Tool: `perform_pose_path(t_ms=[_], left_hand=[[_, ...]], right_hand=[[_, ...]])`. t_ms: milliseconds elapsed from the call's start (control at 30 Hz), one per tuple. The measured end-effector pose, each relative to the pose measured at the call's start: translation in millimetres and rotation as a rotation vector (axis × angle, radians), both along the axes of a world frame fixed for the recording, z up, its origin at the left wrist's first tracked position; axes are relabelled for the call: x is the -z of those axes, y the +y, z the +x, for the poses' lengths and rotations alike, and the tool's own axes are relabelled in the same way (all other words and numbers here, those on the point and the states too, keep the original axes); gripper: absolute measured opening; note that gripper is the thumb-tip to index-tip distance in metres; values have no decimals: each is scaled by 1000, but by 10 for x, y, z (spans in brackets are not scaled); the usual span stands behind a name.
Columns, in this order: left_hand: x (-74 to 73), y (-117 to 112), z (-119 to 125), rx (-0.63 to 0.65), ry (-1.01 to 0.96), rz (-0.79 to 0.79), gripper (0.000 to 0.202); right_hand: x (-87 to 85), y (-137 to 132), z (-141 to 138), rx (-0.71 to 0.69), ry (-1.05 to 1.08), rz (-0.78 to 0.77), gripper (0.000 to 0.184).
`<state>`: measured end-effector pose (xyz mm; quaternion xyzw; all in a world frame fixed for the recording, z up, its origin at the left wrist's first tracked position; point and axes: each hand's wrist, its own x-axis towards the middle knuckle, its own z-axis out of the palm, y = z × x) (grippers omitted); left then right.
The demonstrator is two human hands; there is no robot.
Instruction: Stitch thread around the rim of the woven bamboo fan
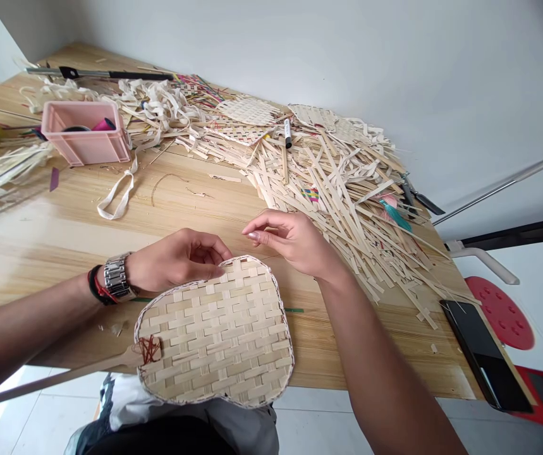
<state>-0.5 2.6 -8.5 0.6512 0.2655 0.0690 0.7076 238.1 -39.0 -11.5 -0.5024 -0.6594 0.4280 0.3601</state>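
**Matt bamboo on glossy wood**

The woven fan (214, 332) is matt, slightly rough bamboo, like the loose strips (328, 202). The table (86, 234) is smooth, glossy pale wood, the far-left crate (86, 148) pink plastic, the wristwatch (117, 276) shiny metal.

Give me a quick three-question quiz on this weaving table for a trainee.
1. True or false: the left hand touches the rim of the woven bamboo fan.
2. Which wrist wears the metal watch? A: left. B: right.
3. What colour is the plastic crate at the far end of the table?

Key: 1. True. 2. A. 3. Pink.
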Motion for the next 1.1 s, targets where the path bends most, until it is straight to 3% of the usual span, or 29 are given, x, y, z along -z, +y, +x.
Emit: perform_pose_path(t_ms=[333,600,1100], left_hand=[[-20,-19,10,-47,-45,-97,12],[-54,-18,-1,-55,-60,-61,11],[-53,-9,3,-48,-52,-26,14]], right_hand=[[-9,4,19,-139,42,-97,10],[48,39,3,-257,64,-143,16],[83,45,-8,-263,102,-144,14]])
